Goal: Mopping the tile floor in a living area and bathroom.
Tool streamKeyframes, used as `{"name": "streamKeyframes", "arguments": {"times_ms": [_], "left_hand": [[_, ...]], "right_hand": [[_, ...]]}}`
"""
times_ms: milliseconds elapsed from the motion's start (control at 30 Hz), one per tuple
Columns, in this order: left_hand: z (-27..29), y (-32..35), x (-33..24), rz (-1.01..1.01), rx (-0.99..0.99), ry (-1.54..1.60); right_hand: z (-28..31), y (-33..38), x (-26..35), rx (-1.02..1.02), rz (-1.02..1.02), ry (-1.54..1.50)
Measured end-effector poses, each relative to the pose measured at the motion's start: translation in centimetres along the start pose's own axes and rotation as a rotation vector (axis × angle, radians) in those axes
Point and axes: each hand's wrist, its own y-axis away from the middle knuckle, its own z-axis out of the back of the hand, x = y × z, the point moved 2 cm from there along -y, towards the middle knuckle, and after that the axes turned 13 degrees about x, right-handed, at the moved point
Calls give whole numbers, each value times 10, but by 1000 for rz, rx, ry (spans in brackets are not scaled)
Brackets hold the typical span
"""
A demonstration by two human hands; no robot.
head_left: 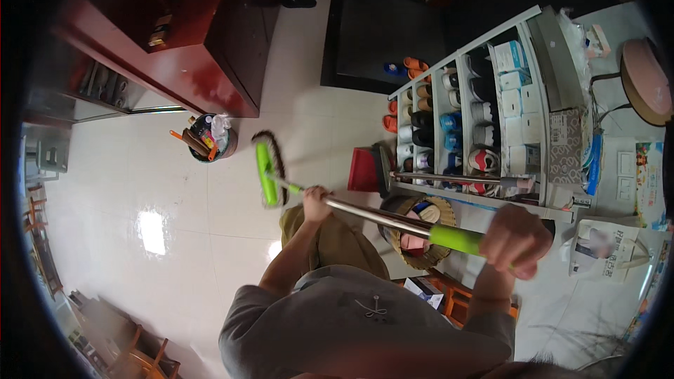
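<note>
I hold a long-handled broom [379,217] slanting across in front of my body. Its bright green head with dark bristles is on or just above the tiled floor, left of centre. My left hand [316,204] is closed around the lower part of the shaft, near the green joint. Higher up, my right hand [516,240] wraps the green grip at the handle's end. A red dustpan [363,170] stands on the floor beside the shoe rack, right of the broom head.
A shoe rack [532,20] full of shoes and boxes stands at the right. A woven basket [446,228] is below the shaft. A round bin [229,142] stands by the red cabinet [235,49]. A dark doormat [375,31] lies ahead; wooden chairs [144,358] are at lower left.
</note>
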Motion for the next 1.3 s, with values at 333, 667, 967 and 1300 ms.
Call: {"name": "streamKeyframes", "arguments": {"times_ms": [333,667,967,1300], "left_hand": [[67,50,17,199,191,-61],[11,-157,-138,-313,450,-104],[-56,-445,-190,-462,332,-16],[-65,-773,-164,-475,279,97]], "right_hand": [[-12,-9,-30,-247,-198,25],[134,-41,89,-149,110,551],[294,-58,22,-235,274,744],[474,-105,-157,-145,39,763]]}}
